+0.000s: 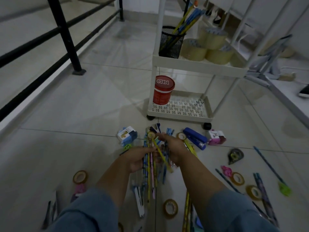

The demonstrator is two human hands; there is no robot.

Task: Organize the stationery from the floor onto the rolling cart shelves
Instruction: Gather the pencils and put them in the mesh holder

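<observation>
**A home landing, most likely**

Glossy pale floor tiles [93,101], a black metal railing [66,39] along the floor's left edge, a small white rolling cart [197,63] and a white rack [259,80] suggest a domestic upstairs landing.

White letters "KD" are showing on the lid [164,82] of a red tub [161,96], upside down from the wearer's side. The tub is standing at the left of the cart's bottom shelf [184,115]. Smaller white print is running around the tub's side, too small to read.
</observation>
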